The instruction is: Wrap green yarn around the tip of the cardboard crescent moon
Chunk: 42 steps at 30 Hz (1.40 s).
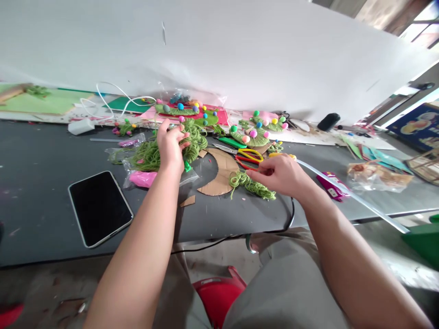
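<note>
A cardboard crescent [224, 171] lies between the left hand [171, 146], fingers spread at green yarn [147, 155], and right hand [283, 174], grip unclear.

Two bare hands: one left hand [171, 146], one right hand [284, 176]. One glue gun [274, 155], mostly hidden, with one long translucent glue stick [356, 199] and one black cord [293, 214]. Two loose heaps of green yarn: one large heap [147, 155], one small heap [255, 187]. One cardboard crescent [222, 171] and two small cardboard scraps [188, 201]. One pair of scissors [253, 154], with two handle loops, one yellow and one red. One tablet [101, 208], one white power adapter [81, 126], one black oblong case [328, 121]. On the nearest yarn-wrapped piece [254, 142], four pompoms [253, 133]: one green, one peach, one magenta, one pink. Farther back, more pompoms, too crowded and blurred for a sure count.
</note>
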Tool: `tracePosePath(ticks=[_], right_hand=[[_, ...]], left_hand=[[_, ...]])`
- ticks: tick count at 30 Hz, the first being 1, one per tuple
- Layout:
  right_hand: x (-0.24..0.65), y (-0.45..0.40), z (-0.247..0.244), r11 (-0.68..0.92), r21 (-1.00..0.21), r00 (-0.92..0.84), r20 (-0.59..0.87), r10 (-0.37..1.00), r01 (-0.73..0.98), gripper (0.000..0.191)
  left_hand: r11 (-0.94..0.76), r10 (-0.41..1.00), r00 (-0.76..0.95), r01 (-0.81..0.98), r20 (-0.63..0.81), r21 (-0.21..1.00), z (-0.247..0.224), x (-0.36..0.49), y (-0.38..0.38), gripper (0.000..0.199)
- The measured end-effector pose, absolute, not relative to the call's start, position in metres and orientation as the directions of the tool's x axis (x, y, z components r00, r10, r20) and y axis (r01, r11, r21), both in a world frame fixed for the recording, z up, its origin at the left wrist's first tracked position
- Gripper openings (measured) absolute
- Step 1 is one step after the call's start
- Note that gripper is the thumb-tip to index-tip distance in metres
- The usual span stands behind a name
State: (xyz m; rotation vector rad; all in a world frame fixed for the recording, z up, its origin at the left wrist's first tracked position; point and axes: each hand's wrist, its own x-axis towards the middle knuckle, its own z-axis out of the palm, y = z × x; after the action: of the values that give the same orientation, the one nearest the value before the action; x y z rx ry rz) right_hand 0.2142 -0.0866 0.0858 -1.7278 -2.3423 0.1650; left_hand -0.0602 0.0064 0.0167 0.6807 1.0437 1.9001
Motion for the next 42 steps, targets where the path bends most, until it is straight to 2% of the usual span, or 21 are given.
tracePosePath(ticks=[4,6,7,9,11,13,15,17,19,22,25,26,28,32,35,37,42], right_hand=[[0.216,-0.102,0.094,0.299,0.019,-0.294,-0.132,0.947,0.954,0.058],[0.217,-0.110,0.092,0.277,0.080,-0.246,-0.272,0.930,0.958,0.058],[0.216,-0.113,0.090,0.276,0.072,-0.242,-0.308,0.920,0.958,0.056],[0.214,-0.116,0.082,0.298,-0.027,-0.294,-0.265,0.918,0.954,0.049],[0.208,-0.115,0.072,0.344,-0.185,-0.361,-0.064,0.931,0.921,0.039],[0.200,-0.112,0.062,0.396,-0.304,-0.357,0.178,0.917,0.866,0.038],[0.189,-0.108,0.056,0.442,-0.364,-0.330,0.330,0.884,0.820,0.039],[0.176,-0.102,0.052,0.476,-0.413,-0.323,0.387,0.863,0.776,0.042],[0.162,-0.093,0.048,0.477,-0.505,-0.307,0.385,0.870,0.719,0.046],[0.135,-0.071,0.039,0.371,-0.728,-0.230,0.291,0.929,0.576,0.050],[0.109,-0.049,0.031,0.259,-0.867,-0.286,0.142,0.947,0.426,0.030],[0.102,-0.044,0.030,0.210,-0.886,-0.304,0.083,0.949,0.414,0.025],[0.095,-0.039,0.029,0.193,-0.894,-0.329,0.055,0.943,0.405,0.027],[0.109,-0.051,0.037,0.316,-0.896,-0.411,0.172,0.895,0.312,0.031],[0.138,-0.066,0.049,0.283,-0.929,-0.436,0.158,0.886,0.238,0.034],[0.158,-0.072,0.057,0.227,-0.951,-0.359,0.141,0.922,0.211,0.035],[0.199,-0.077,0.077,0.262,-0.928,-0.005,0.270,0.963,0.266,0.036]], left_hand=[[-0.346,0.813,-0.577,-0.368,0.080,0.863,0.013,-0.067,0.012,0.051],[-0.342,0.820,-0.570,-0.417,0.050,0.842,0.013,-0.069,0.011,0.044],[-0.335,0.831,-0.556,-0.450,0.034,0.828,0.013,-0.069,0.011,0.041],[-0.313,0.857,-0.516,-0.511,0.006,0.801,0.016,-0.068,0.009,0.033],[-0.293,0.884,-0.467,-0.562,-0.005,0.774,0.019,-0.063,0.005,0.023],[-0.274,0.915,-0.404,-0.606,0.007,0.747,0.024,-0.057,0.001,0.017],[-0.261,0.942,-0.332,-0.633,0.050,0.729,0.028,-0.049,-0.005,0.016],[-0.246,0.961,-0.260,-0.647,0.094,0.722,0.031,-0.041,-0.012,0.019],[-0.236,0.970,-0.201,-0.654,0.136,0.719,0.033,-0.035,-0.018,0.023],[-0.234,0.972,-0.131,-0.644,0.197,0.728,0.033,-0.030,-0.025,0.029],[-0.240,0.968,-0.096,-0.625,0.232,0.743,0.029,-0.029,-0.025,0.030],[-0.245,0.967,-0.098,-0.619,0.236,0.746,0.027,-0.029,-0.023,0.029],[-0.257,0.965,-0.119,-0.606,0.234,0.753,0.024,-0.031,-0.018,0.027],[-0.286,0.957,-0.203,-0.576,0.206,0.765,0.017,-0.040,-0.007,0.024],[-0.294,0.949,-0.270,-0.558,0.166,0.776,0.015,-0.048,-0.002,0.024],[-0.298,0.943,-0.298,-0.545,0.151,0.784,0.015,-0.052,-0.001,0.021],[-0.266,0.944,-0.313,-0.533,0.105,0.803,0.019,-0.050,-0.001,0.010]])
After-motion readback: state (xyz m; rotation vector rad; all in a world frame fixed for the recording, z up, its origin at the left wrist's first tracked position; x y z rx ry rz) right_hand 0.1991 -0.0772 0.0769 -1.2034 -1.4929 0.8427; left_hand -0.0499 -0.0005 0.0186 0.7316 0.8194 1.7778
